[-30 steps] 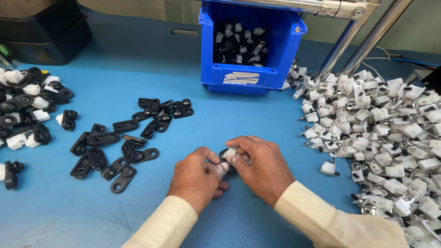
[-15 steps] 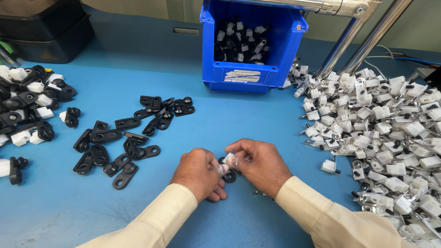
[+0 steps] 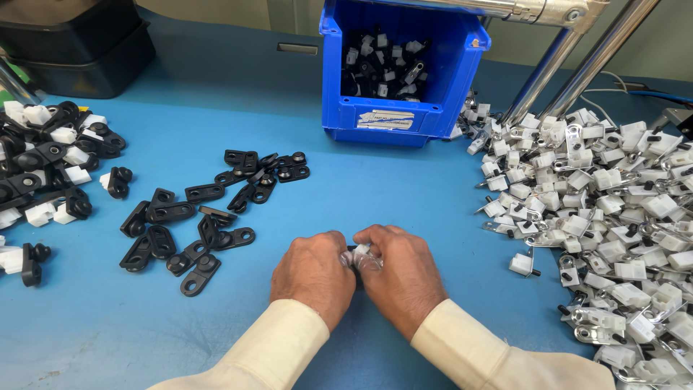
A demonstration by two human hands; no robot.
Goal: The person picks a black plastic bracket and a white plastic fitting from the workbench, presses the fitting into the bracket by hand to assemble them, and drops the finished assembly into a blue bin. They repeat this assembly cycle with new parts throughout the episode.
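Left hand [image 3: 314, 276] and right hand [image 3: 402, 273] pinching one small white part [image 3: 360, 252] together; blue bin [image 3: 404, 119] — black-and-white parts [image 3: 382, 66] inside

both hands [image 3: 359, 278] pinch a small white part [image 3: 361, 250] together.

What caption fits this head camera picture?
Two hands, left hand and right hand, press a small white part together over a blue table.

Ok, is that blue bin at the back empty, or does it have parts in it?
It has parts in it. The blue bin holds a shallow heap of black and white pieces on its floor, well below the rim.
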